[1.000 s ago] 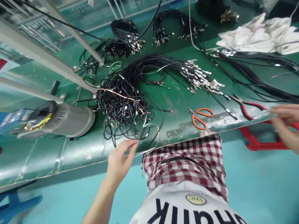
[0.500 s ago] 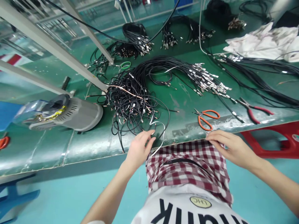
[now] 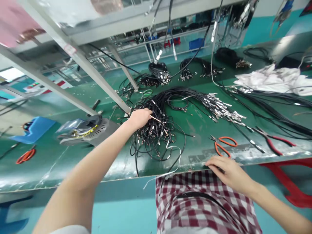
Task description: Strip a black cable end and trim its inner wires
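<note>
My left hand [image 3: 140, 119] is stretched out over a tangled heap of black cables [image 3: 159, 128]. Its fingers are bent and pressed together at the heap's upper left, beside a copper-coloured wire [image 3: 157, 119]; whatever is between them is hidden. My right hand [image 3: 225, 169] rests at the table's front edge, thumb and fingers drawn together, and anything in them is too small to make out. Just above it lie small orange-handled pliers [image 3: 223, 144]. A thin white wire [image 3: 179, 159] and a black cable hang over the edge between the hands.
Red-handled pliers [image 3: 274, 141] lie at the right, below long black cables [image 3: 275, 110]. A grey machine [image 3: 103, 130] and a metal post [image 3: 97, 74] stand left of the heap. Orange-handled scissors [image 3: 26, 156] lie at the far left. White cloth [image 3: 275, 79] is at the back right.
My left hand has moved from the table's front edge up and forward onto the cable heap. My right hand stays near the edge. The view has tilted up, showing the shelf above.
</note>
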The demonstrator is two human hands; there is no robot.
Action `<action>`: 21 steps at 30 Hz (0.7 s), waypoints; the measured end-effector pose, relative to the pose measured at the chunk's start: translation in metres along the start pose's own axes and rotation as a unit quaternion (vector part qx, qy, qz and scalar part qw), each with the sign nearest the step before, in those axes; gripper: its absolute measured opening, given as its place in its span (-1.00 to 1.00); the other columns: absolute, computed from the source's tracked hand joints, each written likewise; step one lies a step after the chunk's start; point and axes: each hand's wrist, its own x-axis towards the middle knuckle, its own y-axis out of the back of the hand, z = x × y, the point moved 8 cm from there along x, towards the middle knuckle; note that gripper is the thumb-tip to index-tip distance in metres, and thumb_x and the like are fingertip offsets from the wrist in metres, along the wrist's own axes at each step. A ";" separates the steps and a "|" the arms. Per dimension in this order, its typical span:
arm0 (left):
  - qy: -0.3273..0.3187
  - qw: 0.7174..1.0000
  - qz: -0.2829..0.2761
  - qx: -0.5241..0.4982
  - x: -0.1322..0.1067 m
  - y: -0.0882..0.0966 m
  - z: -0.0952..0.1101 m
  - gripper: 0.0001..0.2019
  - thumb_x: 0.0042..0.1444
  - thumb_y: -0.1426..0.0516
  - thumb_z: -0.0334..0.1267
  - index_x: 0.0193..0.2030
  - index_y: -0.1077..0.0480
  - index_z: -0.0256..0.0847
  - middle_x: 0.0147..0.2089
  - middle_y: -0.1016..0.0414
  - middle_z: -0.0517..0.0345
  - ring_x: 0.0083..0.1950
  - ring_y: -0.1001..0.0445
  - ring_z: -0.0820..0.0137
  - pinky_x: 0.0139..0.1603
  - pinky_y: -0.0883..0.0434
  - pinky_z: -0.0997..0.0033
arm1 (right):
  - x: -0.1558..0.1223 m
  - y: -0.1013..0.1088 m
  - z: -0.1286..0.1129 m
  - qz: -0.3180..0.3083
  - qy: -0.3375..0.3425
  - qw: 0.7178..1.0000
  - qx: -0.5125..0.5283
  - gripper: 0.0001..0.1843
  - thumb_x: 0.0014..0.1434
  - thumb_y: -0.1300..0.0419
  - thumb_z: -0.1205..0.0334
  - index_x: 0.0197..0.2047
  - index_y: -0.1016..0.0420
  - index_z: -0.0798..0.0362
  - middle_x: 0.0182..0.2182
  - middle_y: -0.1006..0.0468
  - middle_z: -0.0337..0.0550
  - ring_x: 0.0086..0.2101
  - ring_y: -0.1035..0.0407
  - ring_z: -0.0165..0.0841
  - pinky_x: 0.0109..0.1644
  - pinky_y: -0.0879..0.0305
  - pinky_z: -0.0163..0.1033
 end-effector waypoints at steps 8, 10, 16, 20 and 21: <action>0.025 0.986 -0.078 -0.146 0.022 0.064 -0.071 -0.67 0.16 -0.18 0.02 -0.16 -0.59 -0.19 -0.36 -0.60 0.11 -0.46 -0.50 0.40 -0.40 -0.40 0.42 | 0.017 -0.017 0.021 0.056 -0.031 0.995 0.080 -0.78 0.40 -0.04 0.22 -0.02 -0.49 -0.08 -0.09 -0.59 -0.15 -0.09 -0.52 -0.30 -0.01 -0.46 -0.20; 0.098 0.953 -0.014 -0.286 0.020 0.092 -0.111 -0.66 0.07 -0.28 -0.06 -0.16 -0.57 -0.31 -0.40 -0.57 0.08 -0.49 -0.46 0.43 -0.44 -0.37 0.43 | 0.016 -0.019 0.026 0.066 -0.029 0.994 0.081 -0.78 0.40 -0.04 0.23 -0.01 -0.48 -0.08 -0.07 -0.58 -0.14 -0.08 -0.52 -0.30 0.01 -0.46 -0.20; 0.177 0.871 0.224 -0.400 0.003 0.172 -0.206 -0.65 0.31 -0.05 -0.11 -0.07 -0.36 -0.45 -0.30 -0.50 0.10 -0.33 -0.40 0.57 -0.17 -0.43 0.47 | 0.011 -0.027 0.032 0.080 -0.002 0.996 0.048 -0.78 0.39 -0.08 0.24 0.03 -0.46 -0.09 -0.03 -0.58 -0.12 -0.02 -0.51 -0.27 0.07 -0.45 -0.17; 0.174 0.848 0.335 -0.373 -0.015 0.203 -0.228 -0.62 0.38 0.00 -0.03 0.01 -0.30 -0.40 -0.18 -0.51 0.13 -0.25 -0.37 0.60 -0.02 -0.42 0.48 | 0.009 -0.033 0.036 0.078 0.004 0.997 0.021 -0.78 0.38 -0.10 0.23 0.05 -0.46 -0.09 -0.02 -0.58 -0.12 -0.03 -0.52 -0.27 0.07 -0.46 -0.18; 0.172 0.845 0.357 -0.360 -0.021 0.205 -0.230 -0.62 0.38 -0.02 -0.02 0.02 -0.31 -0.38 -0.16 -0.52 0.13 -0.23 -0.39 0.58 -0.02 -0.44 0.44 | 0.009 -0.034 0.037 0.079 0.006 0.997 0.014 -0.78 0.37 -0.10 0.23 0.05 -0.46 -0.09 -0.02 -0.58 -0.12 -0.03 -0.52 -0.27 0.08 -0.46 -0.18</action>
